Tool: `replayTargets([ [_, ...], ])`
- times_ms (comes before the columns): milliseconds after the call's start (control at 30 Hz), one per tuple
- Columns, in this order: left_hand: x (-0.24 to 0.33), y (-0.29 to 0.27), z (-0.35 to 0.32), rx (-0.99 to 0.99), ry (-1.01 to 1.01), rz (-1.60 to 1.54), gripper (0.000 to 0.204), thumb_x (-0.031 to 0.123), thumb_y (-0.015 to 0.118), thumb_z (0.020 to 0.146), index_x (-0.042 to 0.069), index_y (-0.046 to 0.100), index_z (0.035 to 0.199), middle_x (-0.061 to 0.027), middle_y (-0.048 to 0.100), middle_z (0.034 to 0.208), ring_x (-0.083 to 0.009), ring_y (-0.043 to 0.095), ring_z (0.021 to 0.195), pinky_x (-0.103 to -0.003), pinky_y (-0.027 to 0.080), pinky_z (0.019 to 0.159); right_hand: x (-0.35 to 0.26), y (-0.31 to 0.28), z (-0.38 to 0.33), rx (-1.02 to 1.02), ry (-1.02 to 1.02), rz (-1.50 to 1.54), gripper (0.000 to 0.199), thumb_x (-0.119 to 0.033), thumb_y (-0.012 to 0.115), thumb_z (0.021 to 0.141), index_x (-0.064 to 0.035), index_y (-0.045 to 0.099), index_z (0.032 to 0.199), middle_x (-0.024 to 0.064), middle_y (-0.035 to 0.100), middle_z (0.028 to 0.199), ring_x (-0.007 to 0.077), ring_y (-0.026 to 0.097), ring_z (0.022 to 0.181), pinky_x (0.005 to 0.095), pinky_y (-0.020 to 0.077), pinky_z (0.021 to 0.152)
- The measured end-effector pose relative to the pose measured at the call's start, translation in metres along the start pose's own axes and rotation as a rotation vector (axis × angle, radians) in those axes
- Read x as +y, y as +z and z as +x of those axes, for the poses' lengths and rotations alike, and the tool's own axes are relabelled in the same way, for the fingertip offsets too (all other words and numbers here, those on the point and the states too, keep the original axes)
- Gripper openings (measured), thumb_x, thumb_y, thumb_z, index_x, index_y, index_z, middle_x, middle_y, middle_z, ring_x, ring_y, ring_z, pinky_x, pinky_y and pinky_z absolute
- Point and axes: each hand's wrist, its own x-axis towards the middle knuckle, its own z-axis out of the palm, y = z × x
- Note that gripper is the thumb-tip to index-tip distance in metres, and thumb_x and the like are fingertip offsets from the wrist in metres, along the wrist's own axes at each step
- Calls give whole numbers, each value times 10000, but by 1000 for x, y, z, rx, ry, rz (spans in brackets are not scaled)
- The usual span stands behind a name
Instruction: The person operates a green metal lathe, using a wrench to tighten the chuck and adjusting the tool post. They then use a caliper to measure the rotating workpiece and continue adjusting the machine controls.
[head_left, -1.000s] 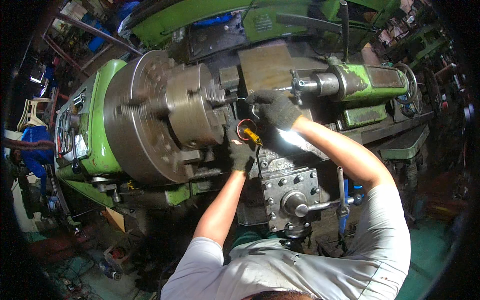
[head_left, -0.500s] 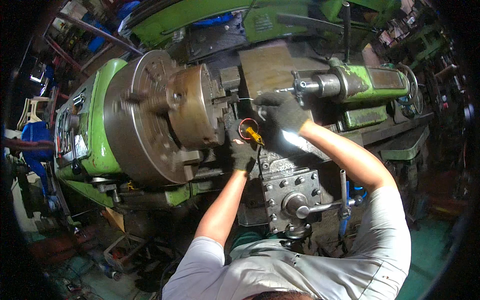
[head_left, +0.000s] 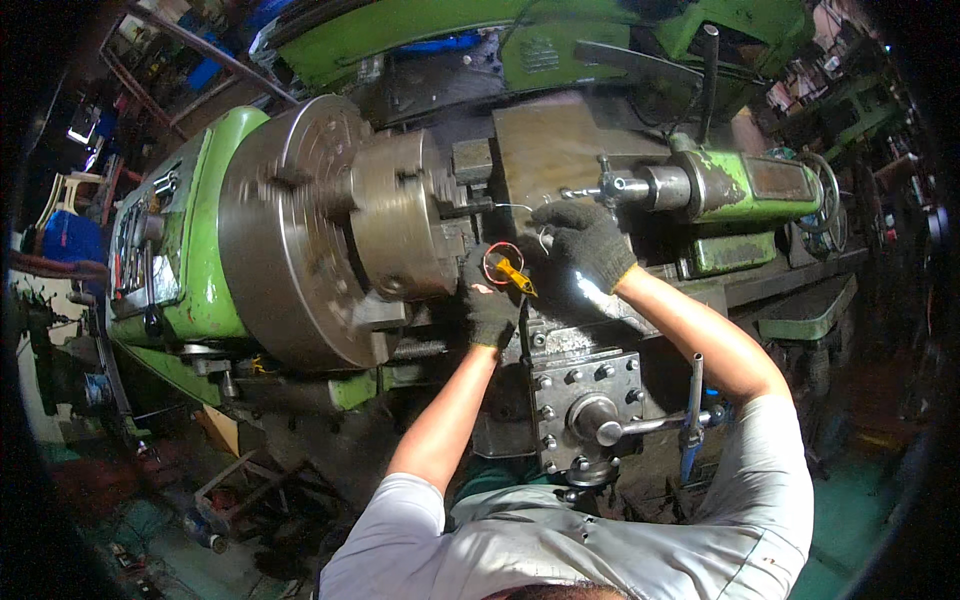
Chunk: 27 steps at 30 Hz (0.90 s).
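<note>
My left hand, in a dark glove, is at the carriage, just right of the spinning chuck. Its fingers appear closed on a yellow tool with a red ring, though the dark glove blurs into the metal behind. A gloved right hand pinches a thin bent wire, whose far end reaches left to a dark bar at the chuck's centre. Above that hand, a drill bit points left from the tailstock, apart from the bar.
The large faceplate behind the chuck is motion-blurred. Nearer me stands a bolted square tool post with a lever. A brown sheet lies on the far side of the bed. Hand tools rest on the green headstock.
The chuck has turned, its jaws now in different places. My right hand has drawn slightly right, and more of the wire shows as a curve. My left hand stays about where it was.
</note>
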Motion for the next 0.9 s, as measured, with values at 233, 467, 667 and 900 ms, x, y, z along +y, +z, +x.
replayTargets([
  [233, -1, -1, 15, -5, 60, -32, 712, 91, 865, 755, 38, 494, 1360, -131, 589, 1250, -268, 615, 1147, -398, 516, 995, -27, 23, 15, -36, 11, 136, 292, -112, 644, 881, -36, 764, 1137, 198, 754, 1108, 334, 736, 1016, 384, 554, 947],
  [467, 37, -3, 19, -1, 72, -20, 651, 17, 845, 713, 58, 555, 1295, -127, 624, 1220, -258, 644, 1109, -379, 533, 965, -17, 3, -18, 165, -32, 41, 299, -60, 624, 870, -36, 764, 1133, 180, 760, 1092, 297, 734, 1013, 377, 557, 922],
  [667, 33, 1, 20, -92, 59, 55, 757, 57, 873, 718, 65, 484, 1368, -104, 623, 1217, -240, 635, 1102, -370, 537, 989, -32, -25, -24, 134, 156, 247, 281, -28, 617, 864, -4, 747, 1112, 172, 748, 972, 267, 719, 878, 364, 557, 831],
  [900, 23, 10, 26, -182, 87, -33, 617, 45, 828, 760, 65, 541, 1306, -102, 645, 1193, -231, 644, 1112, -366, 531, 969, -33, -53, -38, 149, -303, -234, 209, -11, 616, 835, -8, 716, 1018, 153, 697, 926, 284, 687, 813, 363, 541, 726],
])
